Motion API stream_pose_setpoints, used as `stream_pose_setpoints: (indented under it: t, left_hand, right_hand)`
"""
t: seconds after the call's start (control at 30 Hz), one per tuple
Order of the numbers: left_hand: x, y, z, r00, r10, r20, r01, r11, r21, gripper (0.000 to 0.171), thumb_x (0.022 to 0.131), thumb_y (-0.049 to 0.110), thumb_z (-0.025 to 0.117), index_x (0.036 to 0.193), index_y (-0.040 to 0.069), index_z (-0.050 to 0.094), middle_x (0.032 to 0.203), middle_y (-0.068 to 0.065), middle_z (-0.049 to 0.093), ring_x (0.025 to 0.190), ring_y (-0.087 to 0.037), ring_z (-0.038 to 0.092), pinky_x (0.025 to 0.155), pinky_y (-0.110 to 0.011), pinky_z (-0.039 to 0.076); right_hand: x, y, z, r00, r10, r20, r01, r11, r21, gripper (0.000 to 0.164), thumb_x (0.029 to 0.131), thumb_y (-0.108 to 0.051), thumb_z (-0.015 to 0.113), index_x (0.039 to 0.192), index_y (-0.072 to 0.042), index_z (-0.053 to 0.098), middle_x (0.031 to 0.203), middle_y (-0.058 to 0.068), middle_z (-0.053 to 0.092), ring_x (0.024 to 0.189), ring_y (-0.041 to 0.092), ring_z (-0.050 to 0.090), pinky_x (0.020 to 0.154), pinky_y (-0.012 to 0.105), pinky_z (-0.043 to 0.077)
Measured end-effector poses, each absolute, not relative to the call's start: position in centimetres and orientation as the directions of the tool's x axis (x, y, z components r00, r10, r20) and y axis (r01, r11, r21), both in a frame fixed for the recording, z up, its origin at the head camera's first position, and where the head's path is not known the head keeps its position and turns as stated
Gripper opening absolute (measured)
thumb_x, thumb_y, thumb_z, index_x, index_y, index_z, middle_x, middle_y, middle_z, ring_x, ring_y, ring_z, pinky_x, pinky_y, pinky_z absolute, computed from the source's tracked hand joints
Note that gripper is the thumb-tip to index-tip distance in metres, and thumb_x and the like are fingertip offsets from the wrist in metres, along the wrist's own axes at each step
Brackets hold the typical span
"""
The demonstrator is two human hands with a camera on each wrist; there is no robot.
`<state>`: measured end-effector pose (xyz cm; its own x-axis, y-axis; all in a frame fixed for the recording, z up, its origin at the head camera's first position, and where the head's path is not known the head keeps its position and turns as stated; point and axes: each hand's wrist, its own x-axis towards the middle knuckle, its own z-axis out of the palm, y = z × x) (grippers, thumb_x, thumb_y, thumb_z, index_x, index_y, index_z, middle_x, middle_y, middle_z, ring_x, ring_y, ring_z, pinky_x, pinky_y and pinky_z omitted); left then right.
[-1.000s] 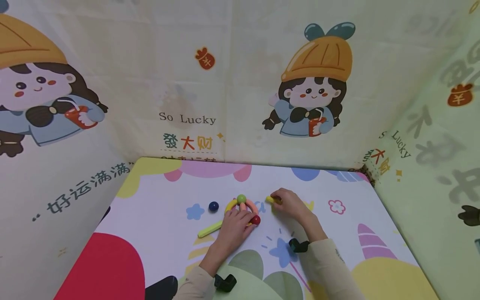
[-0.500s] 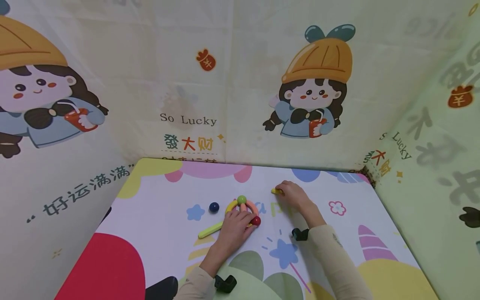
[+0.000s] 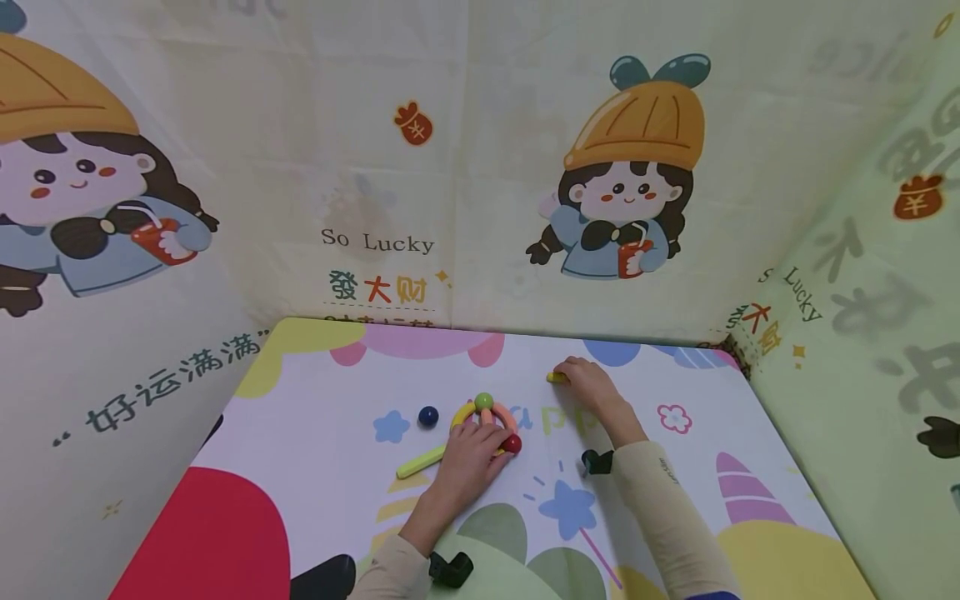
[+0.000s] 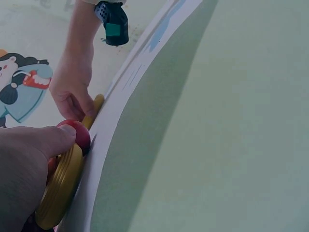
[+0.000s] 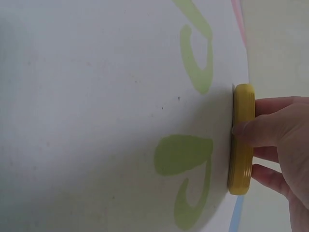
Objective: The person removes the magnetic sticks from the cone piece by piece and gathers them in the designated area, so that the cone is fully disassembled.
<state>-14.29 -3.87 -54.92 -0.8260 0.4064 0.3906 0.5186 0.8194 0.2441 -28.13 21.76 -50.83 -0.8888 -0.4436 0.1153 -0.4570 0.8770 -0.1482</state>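
On the patterned tabletop, my left hand [image 3: 471, 454] holds a small build of curved rods and balls. Its thumb presses the red ball [image 4: 77, 133], beside a ribbed yellow curved rod [image 4: 63, 188]. A green ball [image 3: 483, 402] tops the build, joining a yellow arc [image 3: 463, 411] and pink arcs [image 3: 507, 413]. A straight lime-green rod [image 3: 420, 461] sticks out to the left from under the hand, which hides the middle of the build. Farther back and right, my right hand [image 3: 592, 390] pinches a short ribbed yellow rod [image 5: 243, 145] between thumb and fingers, right at the tabletop.
A dark blue ball [image 3: 428, 417] lies loose left of the build. The tabletop [image 3: 315, 417] has printed shapes and letters. Patterned cloth [image 3: 487, 275] rises along its back and right edges. A black wrist device [image 3: 452, 570] sits at my left cuff, another [image 3: 597, 462] at my right.
My right hand has moved back and slightly to the right with the yellow rod, uncovering printed letters. My left hand and the build stay in place.
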Motion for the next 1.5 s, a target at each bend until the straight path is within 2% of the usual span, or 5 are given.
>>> stream_pose_setpoints:
  t: [0.27,0.5,0.77,1.07,1.5]
  left_hand:
    - [-14.1,-3.8,-54.8,-0.831,0.405,0.381,0.517,0.816,0.259,0.038,0.095,0.043,0.067,0.129,0.025,0.067,0.123,0.006,0.068,0.112,-0.019,0.061,0.110,-0.048,0.043]
    - [-14.2,-3.7,-55.1,-0.825,0.401,0.397,0.521,0.812,0.263,0.038,0.094,0.042,0.068,0.128,0.025,0.067,0.122,0.006,0.068,0.111,-0.018,0.061,0.110,-0.048,0.043]
    - [-14.3,-3.8,-55.2,-0.812,0.397,0.428,0.539,0.791,0.290,0.039,0.093,0.040,0.070,0.128,0.024,0.068,0.126,0.003,0.066,0.113,-0.019,0.062,0.106,-0.048,0.045]
    - [-14.2,-3.8,-55.3,-0.824,0.373,0.426,0.522,0.792,0.316,0.038,0.090,0.041,0.073,0.125,0.025,0.069,0.132,-0.002,0.062,0.122,-0.018,0.058,0.092,-0.040,0.047]
    - [-14.1,-3.8,-54.4,-0.873,0.344,0.345,0.470,0.782,0.409,0.040,0.090,0.042,0.073,0.126,0.024,0.069,0.133,-0.003,0.060,0.123,-0.019,0.054,0.098,-0.041,0.048]
  right_hand:
    - [-27.7,21.7,-51.0,-0.894,-0.430,0.125,-0.445,0.884,-0.141,0.023,0.092,-0.001,0.066,0.115,-0.001,0.070,0.113,0.016,0.069,0.106,0.036,0.066,0.097,0.050,0.053]
    - [-27.2,21.4,-50.7,-0.883,-0.421,0.207,-0.454,0.879,-0.149,0.032,0.086,0.001,0.072,0.118,0.002,0.068,0.115,0.019,0.067,0.108,0.037,0.063,0.096,0.050,0.053]
    - [-26.2,20.8,-49.9,-0.889,-0.378,0.258,-0.438,0.867,-0.238,0.039,0.083,-0.001,0.075,0.121,0.002,0.066,0.118,0.020,0.065,0.112,0.038,0.061,0.098,0.051,0.051]
    - [-24.5,19.7,-50.0,-0.903,-0.335,0.270,-0.412,0.851,-0.325,0.037,0.088,-0.007,0.073,0.123,0.001,0.066,0.120,0.020,0.064,0.113,0.038,0.060,0.100,0.050,0.051]
    - [-21.7,17.4,-50.2,-0.950,-0.258,0.176,-0.310,0.845,-0.435,0.041,0.095,-0.022,0.068,0.132,-0.004,0.062,0.132,0.017,0.060,0.127,0.035,0.055,0.110,0.051,0.045]
